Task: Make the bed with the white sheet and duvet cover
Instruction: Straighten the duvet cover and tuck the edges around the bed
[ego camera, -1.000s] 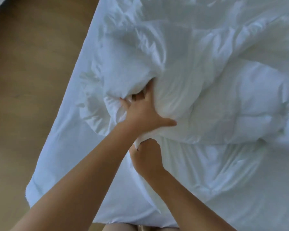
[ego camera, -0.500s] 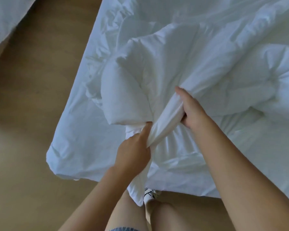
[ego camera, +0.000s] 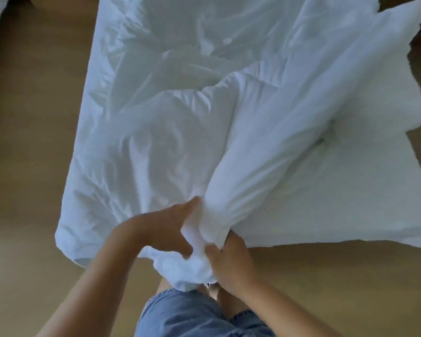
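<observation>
Half done at best, judging by the lie of the cloth.

Already spread over the bed [ego camera: 71, 244]: white sheet [ego camera: 136, 69], covering the left and far part, heavily creased, wrapped over the near left corner. Wooden floor [ego camera: 29, 142] showing on both sides and along the near edge.

Not yet laid out: duvet cover [ego camera: 265, 154], bunched into a thick roll running from the near edge diagonally up towards the far right, with a broader, flatter part lying to the right of it. Impossible to say from here how far any filling reaches inside, or where the corners are.

Both hands at the near end of that roll, at the foot of the bed, just above denim shorts [ego camera: 197, 314]. Left hand [ego camera: 161, 229] curled round a wad of the white cover, thumb up against the roll. Right hand [ego camera: 231, 261] clutching the same wad from the other side, fingertips buried in cloth. Close together, only the gathered fabric between them.

Left to do, by this showing: open out the roll, find the corners, draw the cover square over the sheet, smooth the creases on both layers. Probably most of the visible work yet to come.
</observation>
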`<state>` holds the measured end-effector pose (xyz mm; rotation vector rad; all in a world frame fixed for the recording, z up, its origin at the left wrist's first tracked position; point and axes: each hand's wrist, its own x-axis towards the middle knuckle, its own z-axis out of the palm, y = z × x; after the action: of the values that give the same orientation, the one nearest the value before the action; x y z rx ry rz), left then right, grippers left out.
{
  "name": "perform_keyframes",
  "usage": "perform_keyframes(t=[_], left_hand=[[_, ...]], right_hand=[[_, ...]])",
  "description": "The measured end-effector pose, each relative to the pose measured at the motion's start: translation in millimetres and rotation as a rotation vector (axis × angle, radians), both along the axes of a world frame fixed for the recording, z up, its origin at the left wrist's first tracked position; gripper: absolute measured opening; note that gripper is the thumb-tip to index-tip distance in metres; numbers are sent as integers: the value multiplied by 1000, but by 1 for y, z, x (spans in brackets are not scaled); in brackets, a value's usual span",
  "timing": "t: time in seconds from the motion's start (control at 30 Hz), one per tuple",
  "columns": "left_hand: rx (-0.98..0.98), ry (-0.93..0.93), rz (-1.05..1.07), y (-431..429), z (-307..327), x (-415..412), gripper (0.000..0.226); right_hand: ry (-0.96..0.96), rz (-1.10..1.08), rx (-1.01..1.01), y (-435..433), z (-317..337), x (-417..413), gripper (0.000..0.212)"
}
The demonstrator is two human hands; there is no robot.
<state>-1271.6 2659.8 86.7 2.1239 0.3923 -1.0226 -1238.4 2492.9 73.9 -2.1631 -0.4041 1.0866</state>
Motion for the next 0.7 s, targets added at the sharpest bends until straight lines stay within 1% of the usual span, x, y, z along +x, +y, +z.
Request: perform_keyframes(t=[0.03, 0.07, 0.1, 0.13, 0.17, 0.2, 0.23, 0.27, 0.3, 0.33, 0.37, 0.43, 0.47, 0.5, 0.53, 0.57, 0.63, 0.67, 0.7], left_hand=[[-102, 6, 52, 7, 4, 4, 104], [-170, -62, 177, 10, 6, 14, 102], [-233, -133, 324, 6, 6, 30, 107], [-277, -157, 392, -6, 6, 50, 116], [-253, -155, 328, -22, 5, 69, 119], [-170, -169, 186, -39, -2, 84, 115], [-73, -213, 89, -51, -12, 96, 102], [15, -265, 31, -56, -20, 106, 83], [72, -274, 3, -56, -26, 118, 60], [91, -267, -13, -54, -30, 125, 43], [80, -277, -17, -50, -33, 127, 35], [41, -345, 3, -47, -32, 117, 39], [19, -406, -32, -49, -29, 110, 37], [-17, -463, -84, -53, -26, 103, 30], [-56, -498, -142, -58, -22, 96, 22], [-76, -519, -206, -62, -17, 90, 19], [-70, -552, -327, -68, -10, 84, 24], [-69, -550, -364, -69, -8, 84, 26], [-67, -532, -384, -69, -6, 86, 27]], right_hand=[[-2, 54, -50, -5, 1, -5, 31], [-26, 86, -88, -7, 0, -8, 31], [-45, 93, -117, -5, 2, -9, 30], [-72, 92, -136, -1, 2, -10, 27], [-109, 107, -153, 4, 3, -10, 22], [-148, 120, -171, 9, 4, -8, 18], [-181, 134, -179, 11, 5, -4, 18], [-168, 99, -168, 11, 4, 1, 25], [-114, 55, -139, 8, 4, 8, 30], [-49, -30, -101, 3, 4, 16, 30], [0, -121, -65, -3, 6, 27, 27], [58, -384, 27, -15, 10, 51, 26], [73, -511, 63, -18, 10, 65, 26], [81, -607, 85, -19, 11, 80, 28], [97, -682, 109, -18, 12, 95, 33], [133, -761, 155, -17, 12, 111, 40], [170, -945, 259, -16, 13, 142, 50], [149, -1016, 280, -18, 12, 155, 49], [95, -1048, 256, -21, 10, 165, 46]])
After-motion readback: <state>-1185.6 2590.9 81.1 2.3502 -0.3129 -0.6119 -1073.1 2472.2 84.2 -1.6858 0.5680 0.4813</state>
